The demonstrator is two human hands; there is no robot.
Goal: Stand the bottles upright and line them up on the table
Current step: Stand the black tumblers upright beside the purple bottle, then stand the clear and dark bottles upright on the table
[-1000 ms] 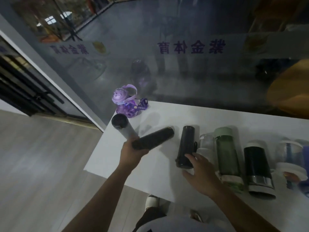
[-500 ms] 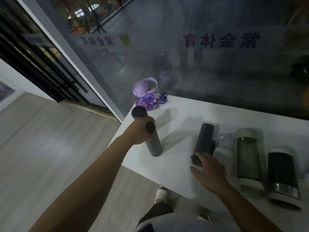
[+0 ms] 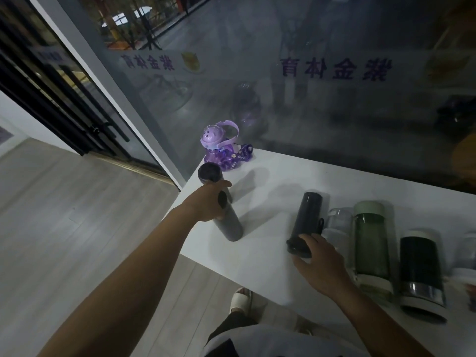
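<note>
My left hand (image 3: 207, 202) grips the top of a slim dark grey bottle (image 3: 231, 226), which stands upright near the table's left edge. Just behind it stands a second grey bottle with a dark cap (image 3: 209, 173), and a purple child's bottle (image 3: 219, 148) stands in the far left corner. My right hand (image 3: 318, 261) lies over the near cap end of a black bottle (image 3: 309, 220) that is flat on the table. Right of it lie a clear bottle (image 3: 338, 222), a green bottle (image 3: 371, 251) and a black bottle with white ends (image 3: 419, 271).
The white table (image 3: 270, 243) runs along a glass wall (image 3: 283, 104). Another bottle (image 3: 466, 266) is cut off at the right edge. Its left and near edges drop to the wood floor (image 3: 77, 228), where my slippered foot (image 3: 240, 298) shows under the front edge.
My left hand has swung the slim dark grey bottle from horizontal to upright and set it down in front of the other grey bottle. My right hand has stayed on the black bottle.
</note>
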